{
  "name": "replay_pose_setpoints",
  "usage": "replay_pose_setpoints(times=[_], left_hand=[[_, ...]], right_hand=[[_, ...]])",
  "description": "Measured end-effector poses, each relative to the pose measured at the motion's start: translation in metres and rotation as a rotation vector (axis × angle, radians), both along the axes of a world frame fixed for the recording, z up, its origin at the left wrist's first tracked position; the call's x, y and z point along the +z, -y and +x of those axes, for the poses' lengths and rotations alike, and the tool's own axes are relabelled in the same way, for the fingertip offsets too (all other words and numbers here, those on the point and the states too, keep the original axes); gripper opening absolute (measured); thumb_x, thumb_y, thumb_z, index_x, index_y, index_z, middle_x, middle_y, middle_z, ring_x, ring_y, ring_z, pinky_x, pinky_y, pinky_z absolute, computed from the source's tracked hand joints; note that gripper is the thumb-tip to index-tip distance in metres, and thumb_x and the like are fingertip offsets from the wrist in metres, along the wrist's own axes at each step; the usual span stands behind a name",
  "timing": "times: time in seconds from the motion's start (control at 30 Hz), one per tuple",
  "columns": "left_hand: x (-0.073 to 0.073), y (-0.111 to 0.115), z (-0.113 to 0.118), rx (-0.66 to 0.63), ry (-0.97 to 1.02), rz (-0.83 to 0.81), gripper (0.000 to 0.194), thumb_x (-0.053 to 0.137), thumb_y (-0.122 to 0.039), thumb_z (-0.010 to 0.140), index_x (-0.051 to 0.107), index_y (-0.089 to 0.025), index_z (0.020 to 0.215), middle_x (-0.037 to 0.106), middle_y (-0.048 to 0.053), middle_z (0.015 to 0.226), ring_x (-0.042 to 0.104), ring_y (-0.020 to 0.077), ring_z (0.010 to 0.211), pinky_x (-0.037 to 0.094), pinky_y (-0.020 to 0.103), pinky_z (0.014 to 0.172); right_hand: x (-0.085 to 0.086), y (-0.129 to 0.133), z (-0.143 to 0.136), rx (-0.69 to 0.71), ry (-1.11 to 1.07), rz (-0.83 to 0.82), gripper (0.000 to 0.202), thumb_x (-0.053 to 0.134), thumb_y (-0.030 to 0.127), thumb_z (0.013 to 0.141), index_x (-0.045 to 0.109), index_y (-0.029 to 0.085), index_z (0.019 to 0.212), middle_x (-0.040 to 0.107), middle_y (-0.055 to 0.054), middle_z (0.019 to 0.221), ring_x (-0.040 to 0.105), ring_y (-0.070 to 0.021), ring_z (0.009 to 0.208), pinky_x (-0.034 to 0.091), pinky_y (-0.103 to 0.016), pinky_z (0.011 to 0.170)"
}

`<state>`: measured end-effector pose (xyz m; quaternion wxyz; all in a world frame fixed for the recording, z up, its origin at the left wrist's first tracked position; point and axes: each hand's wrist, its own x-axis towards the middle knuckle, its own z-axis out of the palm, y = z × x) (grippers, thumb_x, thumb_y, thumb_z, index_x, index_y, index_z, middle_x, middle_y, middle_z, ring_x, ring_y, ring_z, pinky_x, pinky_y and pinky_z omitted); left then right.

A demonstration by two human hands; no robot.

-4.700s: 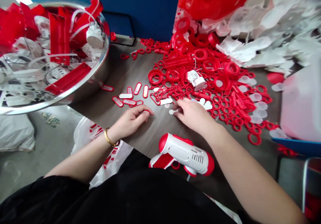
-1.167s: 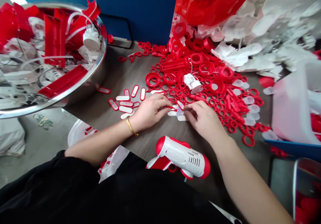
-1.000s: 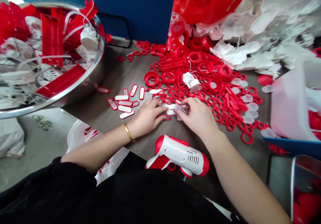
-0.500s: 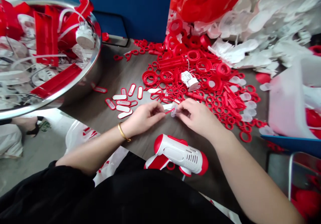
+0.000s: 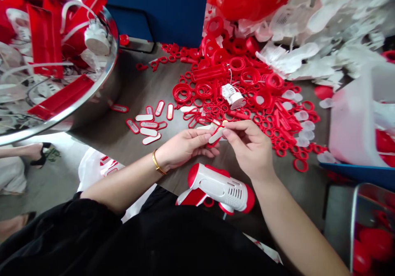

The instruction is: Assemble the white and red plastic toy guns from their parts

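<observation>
Between my two hands is a small white oval plate [image 5: 215,136], lying over a red oval frame [image 5: 212,145]. My left hand [image 5: 182,147] is closed on the frame, thumb on top and fingers curled beneath. My right hand [image 5: 254,148] pinches the upper right end of the white plate between thumb and forefinger. How far the two pieces sit together cannot be made out. Left of my hands lie several similar red-rimmed white oval pieces [image 5: 148,132]. A white and red toy gun-shaped body [image 5: 224,188] rests on the table just below my hands.
A heap of red plastic rings and parts [image 5: 243,76] spreads beyond my hands, with a white motor-like part [image 5: 233,96] on it. A large metal basin [image 5: 106,78] stands left, a translucent bin [image 5: 348,123] right. White plastic pieces [image 5: 339,29] pile up behind.
My left hand has turned palm up and moved slightly right. The small clear piece near my right fingertips is no longer seen; a white oval plate now shows between both hands.
</observation>
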<state>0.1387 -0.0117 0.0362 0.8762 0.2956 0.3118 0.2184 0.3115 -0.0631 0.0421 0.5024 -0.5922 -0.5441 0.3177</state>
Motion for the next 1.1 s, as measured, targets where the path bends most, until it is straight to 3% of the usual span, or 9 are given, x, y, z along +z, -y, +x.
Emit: replay_pose_setpoints(times=[0.17, 0.27, 0.5, 0.63, 0.8, 0.87, 0.93, 1.03, 1.1], left_hand=[[0.007, 0.005, 0.001, -0.039, 0.014, 0.042, 0.028, 0.074, -0.035, 0.077, 0.071, -0.013, 0.094, 0.071, 0.004, 0.084, 0.069, 0.0126, 0.072, 0.055, 0.023, 0.071], [0.007, 0.008, 0.003, -0.05, -0.032, 0.111, 0.036, 0.073, -0.04, 0.077, 0.071, -0.012, 0.099, 0.072, 0.005, 0.079, 0.068, 0.0119, 0.07, 0.054, 0.021, 0.068], [0.008, 0.01, 0.003, -0.025, -0.187, 0.193, 0.033, 0.07, -0.035, 0.081, 0.068, -0.011, 0.104, 0.072, 0.005, 0.072, 0.067, 0.0106, 0.062, 0.054, 0.02, 0.063], [0.01, 0.012, 0.005, -0.076, -0.175, 0.233, 0.029, 0.066, -0.033, 0.083, 0.067, -0.011, 0.103, 0.071, 0.004, 0.071, 0.064, 0.009, 0.057, 0.051, 0.019, 0.059], [0.011, 0.015, 0.01, -0.003, -0.132, 0.306, 0.025, 0.062, -0.035, 0.085, 0.057, -0.013, 0.095, 0.066, 0.001, 0.07, 0.06, 0.0087, 0.059, 0.048, 0.02, 0.057], [0.01, 0.014, 0.008, 0.048, -0.194, 0.394, 0.022, 0.059, -0.035, 0.087, 0.053, -0.014, 0.089, 0.063, 0.0, 0.07, 0.053, 0.0057, 0.054, 0.043, 0.018, 0.054], [0.008, 0.012, 0.004, 0.067, -0.282, 0.473, 0.02, 0.054, -0.034, 0.09, 0.052, -0.015, 0.088, 0.061, -0.001, 0.072, 0.047, 0.0043, 0.054, 0.038, 0.017, 0.052], [0.004, 0.008, -0.007, 0.017, -0.387, 0.536, 0.026, 0.048, -0.038, 0.092, 0.058, -0.014, 0.097, 0.058, -0.002, 0.07, 0.045, 0.0056, 0.056, 0.036, 0.017, 0.052], [0.002, 0.006, -0.018, -0.008, -0.437, 0.558, 0.031, 0.048, -0.041, 0.092, 0.061, -0.014, 0.099, 0.058, -0.001, 0.07, 0.045, 0.0062, 0.056, 0.036, 0.018, 0.052]], right_hand=[[0.012, 0.001, 0.004, 0.035, 0.12, 0.027, 0.014, 0.066, 0.021, 0.083, 0.072, 0.027, 0.094, 0.07, 0.0, 0.092, 0.066, -0.0169, 0.087, 0.055, -0.035, 0.08], [0.014, 0.002, 0.004, 0.049, 0.14, 0.018, 0.014, 0.066, 0.021, 0.084, 0.073, 0.027, 0.094, 0.071, -0.001, 0.094, 0.066, -0.0173, 0.091, 0.054, -0.035, 0.084], [0.011, 0.006, 0.005, 0.015, 0.026, -0.069, 0.016, 0.07, 0.028, 0.081, 0.068, 0.023, 0.096, 0.069, 0.001, 0.082, 0.066, -0.014, 0.074, 0.056, -0.029, 0.069], [0.008, 0.007, 0.004, 0.054, 0.139, 0.003, 0.005, 0.069, 0.027, 0.082, 0.068, 0.023, 0.084, 0.067, 0.0, 0.081, 0.065, -0.0155, 0.076, 0.056, -0.03, 0.069], [0.0, 0.013, 0.008, 0.094, 0.376, 0.224, 0.018, 0.064, 0.022, 0.085, 0.071, 0.026, 0.1, 0.065, -0.005, 0.098, 0.064, -0.0181, 0.091, 0.055, -0.034, 0.08], [-0.005, 0.016, 0.014, 0.141, 0.406, 0.17, 0.023, 0.059, 0.022, 0.088, 0.07, 0.024, 0.109, 0.066, -0.006, 0.106, 0.065, -0.0192, 0.096, 0.054, -0.034, 0.084], [-0.011, 0.017, 0.018, 0.205, 0.474, 0.013, 0.022, 0.056, 0.023, 0.09, 0.07, 0.021, 0.106, 0.068, -0.006, 0.101, 0.066, -0.0202, 0.092, 0.054, -0.035, 0.082], [-0.017, 0.01, 0.014, 0.351, 0.658, -0.194, 0.017, 0.057, 0.026, 0.089, 0.072, 0.019, 0.092, 0.069, -0.005, 0.087, 0.066, -0.0221, 0.084, 0.053, -0.036, 0.076], [-0.018, 0.002, 0.008, 0.371, 0.749, -0.232, 0.018, 0.057, 0.028, 0.089, 0.071, 0.019, 0.096, 0.067, -0.006, 0.086, 0.065, -0.023, 0.083, 0.052, -0.037, 0.075]])
